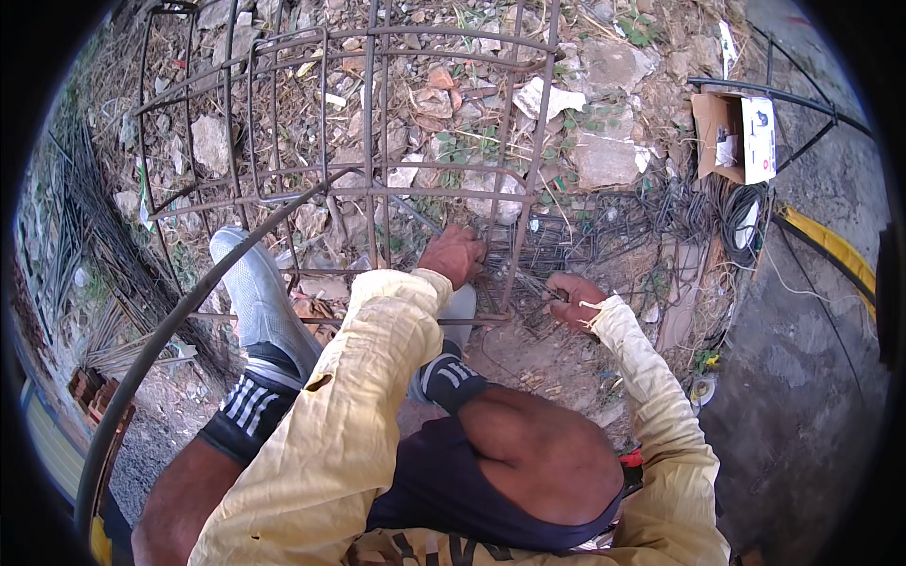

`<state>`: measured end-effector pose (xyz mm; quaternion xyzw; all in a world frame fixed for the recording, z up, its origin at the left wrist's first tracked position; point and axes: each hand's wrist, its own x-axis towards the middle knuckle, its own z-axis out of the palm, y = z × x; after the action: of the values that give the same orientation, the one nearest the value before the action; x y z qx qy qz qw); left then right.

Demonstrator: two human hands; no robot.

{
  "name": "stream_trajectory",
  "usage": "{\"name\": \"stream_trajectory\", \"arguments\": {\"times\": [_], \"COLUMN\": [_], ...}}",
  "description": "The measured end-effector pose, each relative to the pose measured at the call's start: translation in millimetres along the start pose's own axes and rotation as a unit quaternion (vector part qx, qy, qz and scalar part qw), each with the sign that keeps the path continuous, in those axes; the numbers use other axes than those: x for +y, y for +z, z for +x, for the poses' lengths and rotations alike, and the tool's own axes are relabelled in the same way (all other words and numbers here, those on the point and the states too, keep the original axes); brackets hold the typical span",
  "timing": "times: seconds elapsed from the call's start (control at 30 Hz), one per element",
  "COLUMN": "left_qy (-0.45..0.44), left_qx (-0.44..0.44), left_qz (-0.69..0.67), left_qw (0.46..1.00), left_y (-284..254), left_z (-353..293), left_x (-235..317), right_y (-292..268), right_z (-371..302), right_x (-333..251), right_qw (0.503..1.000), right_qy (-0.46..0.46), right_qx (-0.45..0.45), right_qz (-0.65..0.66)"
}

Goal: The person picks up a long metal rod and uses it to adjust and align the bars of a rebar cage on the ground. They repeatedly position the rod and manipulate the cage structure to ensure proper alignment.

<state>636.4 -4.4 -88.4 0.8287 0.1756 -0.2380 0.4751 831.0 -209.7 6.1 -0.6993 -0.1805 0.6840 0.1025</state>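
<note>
A rusty cage of steel reinforcing bars (445, 191) stretches ahead of me over rubble. My left hand (455, 255) is closed by the cage's near right corner, its fingers curled downward; what they grip is hidden. A thin grey rod (415, 215) runs up and left from beside that hand. Just outside the corner upright, my right hand (574, 302) is closed in a pinch on thin wire (538, 286), whose strands lie between the two hands. Tangled dark wire (604, 226) spreads on the ground beyond my right hand.
A long curved bar (203, 288) crosses on my left, above my shoe (264, 302). Bundled rods (104, 226) lie far left. At right are an opened cardboard box (744, 140), a wire coil (744, 222) and a yellow-black curved object (830, 247). Broken stones (604, 156) cover the ground.
</note>
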Motion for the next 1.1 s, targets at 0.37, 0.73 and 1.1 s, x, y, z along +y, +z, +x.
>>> {"name": "stream_trajectory", "arguments": {"times": [0.37,0.73,1.1], "left_qy": [-0.013,-0.011,-0.025], "left_qx": [-0.016,0.012,0.013], "left_qz": [-0.009,0.022,0.037], "left_qw": [1.0,1.0,0.999], "left_y": [-1.7,2.4,6.6], "left_z": [1.6,2.4,4.8], "left_x": [2.1,-0.5,-1.1], "right_y": [-1.5,16.8,1.4], "right_z": [15.4,5.9,14.3], "right_x": [-20.2,-53.8,-62.1], "right_qw": [0.941,0.813,0.764], "right_qy": [-0.025,-0.08,-0.147], "right_qx": [-0.021,0.109,0.129], "right_qz": [-0.337,-0.567,-0.614]}}
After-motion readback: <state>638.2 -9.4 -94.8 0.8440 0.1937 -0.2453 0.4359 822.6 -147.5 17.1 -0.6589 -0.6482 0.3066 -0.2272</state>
